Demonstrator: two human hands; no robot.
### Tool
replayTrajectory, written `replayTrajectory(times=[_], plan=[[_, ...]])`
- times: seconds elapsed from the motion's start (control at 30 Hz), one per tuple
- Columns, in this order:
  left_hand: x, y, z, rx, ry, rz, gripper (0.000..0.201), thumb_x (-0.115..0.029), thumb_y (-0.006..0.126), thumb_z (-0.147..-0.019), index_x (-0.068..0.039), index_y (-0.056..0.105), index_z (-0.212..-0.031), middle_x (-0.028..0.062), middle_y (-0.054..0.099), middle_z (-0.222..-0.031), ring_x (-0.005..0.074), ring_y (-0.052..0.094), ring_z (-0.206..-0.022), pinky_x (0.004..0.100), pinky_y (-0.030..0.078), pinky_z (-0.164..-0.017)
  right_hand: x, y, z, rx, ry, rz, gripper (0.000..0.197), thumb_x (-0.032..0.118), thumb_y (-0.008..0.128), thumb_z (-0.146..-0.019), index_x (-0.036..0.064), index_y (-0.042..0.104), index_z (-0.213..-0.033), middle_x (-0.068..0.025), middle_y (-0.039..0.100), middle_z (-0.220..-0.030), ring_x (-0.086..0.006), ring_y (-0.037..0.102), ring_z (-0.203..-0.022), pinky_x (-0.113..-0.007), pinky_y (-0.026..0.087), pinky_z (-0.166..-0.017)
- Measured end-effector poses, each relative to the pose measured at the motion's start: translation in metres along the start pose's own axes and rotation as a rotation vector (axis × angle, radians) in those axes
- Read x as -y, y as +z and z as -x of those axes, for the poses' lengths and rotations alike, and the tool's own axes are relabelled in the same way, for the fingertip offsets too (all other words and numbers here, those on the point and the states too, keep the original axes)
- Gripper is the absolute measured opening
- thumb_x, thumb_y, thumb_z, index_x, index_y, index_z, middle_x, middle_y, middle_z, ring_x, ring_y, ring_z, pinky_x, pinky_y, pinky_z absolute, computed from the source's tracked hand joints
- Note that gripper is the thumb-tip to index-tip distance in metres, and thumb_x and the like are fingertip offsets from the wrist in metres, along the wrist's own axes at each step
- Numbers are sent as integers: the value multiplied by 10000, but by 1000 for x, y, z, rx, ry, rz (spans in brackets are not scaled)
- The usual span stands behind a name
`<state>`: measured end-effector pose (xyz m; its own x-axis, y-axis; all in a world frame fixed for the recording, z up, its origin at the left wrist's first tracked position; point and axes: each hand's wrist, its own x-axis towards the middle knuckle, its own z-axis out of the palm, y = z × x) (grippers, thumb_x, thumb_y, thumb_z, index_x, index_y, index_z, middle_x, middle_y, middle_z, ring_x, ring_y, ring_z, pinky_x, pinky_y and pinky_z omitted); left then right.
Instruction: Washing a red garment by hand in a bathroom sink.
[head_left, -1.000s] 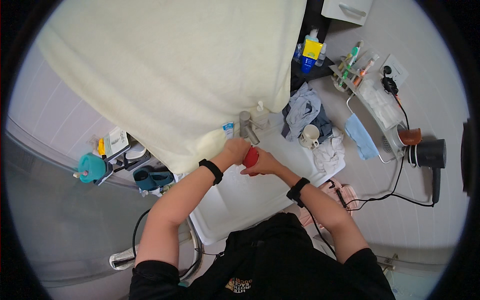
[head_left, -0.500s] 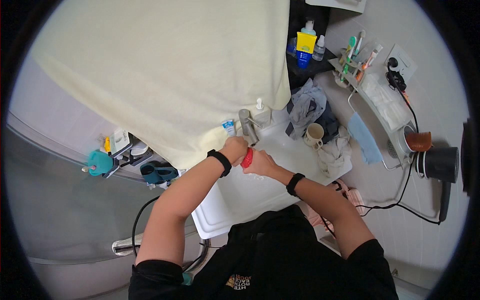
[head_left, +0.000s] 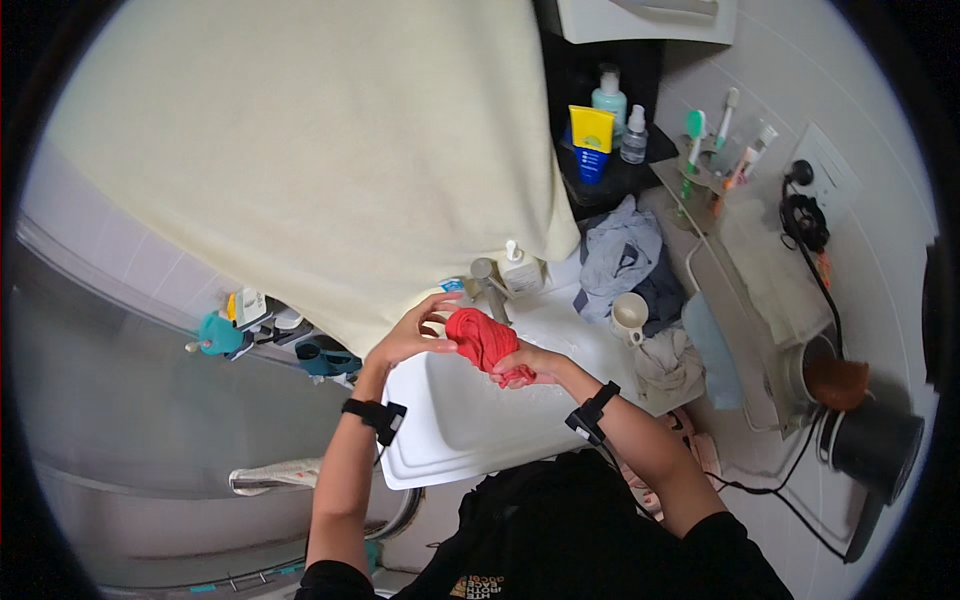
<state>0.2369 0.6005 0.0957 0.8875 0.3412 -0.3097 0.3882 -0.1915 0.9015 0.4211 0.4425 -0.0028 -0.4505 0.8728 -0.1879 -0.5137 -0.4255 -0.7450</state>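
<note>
Over the white sink (head_left: 430, 440), a bunched and twisted red cloth (head_left: 478, 335) hangs from my right hand (head_left: 535, 365), whose fingers are closed round its lower right end. My left hand (head_left: 408, 335) is at the cloth's other end, thumb and fingers spread apart in a curve beside it. Whether its fingertips touch the fabric is hard to tell. Just behind the cloth stands the metal faucet (head_left: 490, 285), with a white pump bottle (head_left: 520, 270) at its right. A black band circles each of my wrists.
On the sink's right side sit a cream mug (head_left: 628, 315), grey clothes (head_left: 620, 250) and a pale cloth (head_left: 668, 370). A metal shelf (head_left: 720, 235) with toothbrushes and a hair dryer (head_left: 875, 450) line the right wall. A large cream towel (head_left: 330, 150) hangs behind the sink.
My two hands were pressed together round the tightly wrung cloth. The left hand has since let go and moved left with its fingers spread, and the cloth has loosened into a bigger bunch.
</note>
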Motion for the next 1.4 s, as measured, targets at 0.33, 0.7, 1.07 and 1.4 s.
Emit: replayTrajectory(times=[0.33, 0.7, 1.07, 1.4], plan=[[5, 20, -26, 66, 411, 597, 674, -385, 824, -686, -33, 590, -1211, 223, 504, -1369, 360, 512, -1244, 483, 412, -1041, -19, 8, -23, 393, 169, -603, 749, 329, 691, -747, -28, 413, -1344, -85, 544, -767, -90, 394, -483, -194, 302, -399], [25, 54, -47, -211, 231, 232, 378, -63, 622, -859, -8, 477, -514, 17, 535, -504, 67, 505, -512, 247, 424, -511, 1, 46, -10, -318, 76, 434, 248, 190, 803, -721, 65, 604, -802, 4, 584, -640, -88, 524, -515, -244, 399, -446], [91, 79, -88, -666, 166, -248, 238, -174, 625, -787, 37, 645, -679, 250, 592, -642, 402, 613, -600, 442, 498, -599, -51, 28, -51, -917, 67, 818, 320, 264, 772, -650, 40, 624, -823, -62, 669, -670, -157, 634, -567, -291, 503, -564], [40, 14, -19, -224, 377, 375, 282, -70, 579, -811, -23, 520, -539, 37, 539, -532, 147, 558, -526, 286, 464, -535, -18, 79, -31, -452, -42, 273, 337, 287, 736, -769, 64, 581, -968, -57, 660, -770, -135, 584, -559, -247, 439, -490]])
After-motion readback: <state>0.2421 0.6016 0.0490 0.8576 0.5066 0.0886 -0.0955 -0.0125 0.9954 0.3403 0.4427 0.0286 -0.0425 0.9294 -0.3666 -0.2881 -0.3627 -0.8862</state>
